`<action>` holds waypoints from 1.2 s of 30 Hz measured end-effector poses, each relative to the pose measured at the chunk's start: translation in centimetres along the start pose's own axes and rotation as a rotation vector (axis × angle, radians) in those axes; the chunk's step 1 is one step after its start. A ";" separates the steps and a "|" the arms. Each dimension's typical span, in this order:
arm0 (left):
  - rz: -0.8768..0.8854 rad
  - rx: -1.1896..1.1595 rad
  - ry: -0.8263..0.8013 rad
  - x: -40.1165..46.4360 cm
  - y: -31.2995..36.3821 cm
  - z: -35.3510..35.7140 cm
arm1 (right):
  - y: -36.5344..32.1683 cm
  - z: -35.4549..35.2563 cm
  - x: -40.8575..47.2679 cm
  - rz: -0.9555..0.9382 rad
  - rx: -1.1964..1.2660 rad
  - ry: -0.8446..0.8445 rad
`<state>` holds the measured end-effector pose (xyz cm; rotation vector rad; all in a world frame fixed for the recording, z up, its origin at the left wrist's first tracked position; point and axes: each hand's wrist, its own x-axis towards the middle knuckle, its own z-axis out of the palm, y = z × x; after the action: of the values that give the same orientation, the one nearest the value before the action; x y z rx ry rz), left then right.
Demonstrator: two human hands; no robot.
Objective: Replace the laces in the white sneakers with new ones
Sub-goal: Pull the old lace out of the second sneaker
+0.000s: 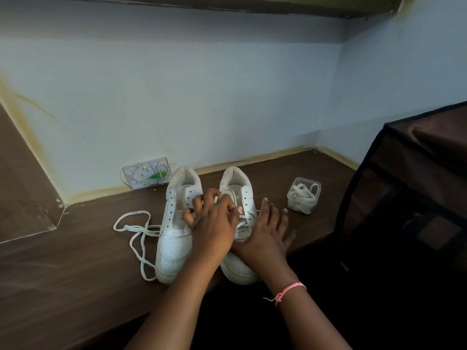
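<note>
Two white sneakers stand side by side at the centre of the frame on a dark brown wooden desk [63, 261], toes toward the camera and heels toward the pale blue wall. The left sneaker [174, 223] has bare eyelets — its lace is out. That removed lace [137, 236] lies in loose loops on the desk just left of it, touching the shoe's side near the toe.

The right sneaker [236, 193] is partly laced; white lace shows across its lower eyelets, under the hands. The left hand [214, 223] reaches across from the lower centre, its fingers curled over the shoe's tongue area and apparently pinching the lace there, though the exact grip is hidden by the knuckles. The right hand [267, 236] lies against the right side of the same sneaker with fingers spread and straight, holding nothing that shows. A pink thread bracelet [290, 290] circles that wrist.

Right of centre, apart from the shoes, a small clear plastic container [303, 195] holds a bundle of white laces [300, 198]. Against the wall behind the left sneaker leans a white socket plate [146, 173] with a green mark. A dark fabric organiser [417, 185] fills the right edge of the frame.
</note>
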<state>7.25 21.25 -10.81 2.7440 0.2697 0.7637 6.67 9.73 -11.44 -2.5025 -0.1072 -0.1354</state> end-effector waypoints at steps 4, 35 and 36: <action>-0.160 -0.196 0.250 0.5 -0.2 -0.6 | 0.0 0.0 0.1 0.033 0.001 -0.013; -0.016 -0.071 -0.034 0.6 -0.6 -0.4 | 0.0 0.0 0.2 0.029 -0.030 -0.047; -0.066 -0.108 0.032 0.9 -1.0 -0.8 | -0.1 0.0 0.2 0.038 -0.029 -0.047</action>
<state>7.45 22.54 -10.03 2.6102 0.3142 0.7816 6.82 9.75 -11.35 -2.5357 -0.0773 -0.0626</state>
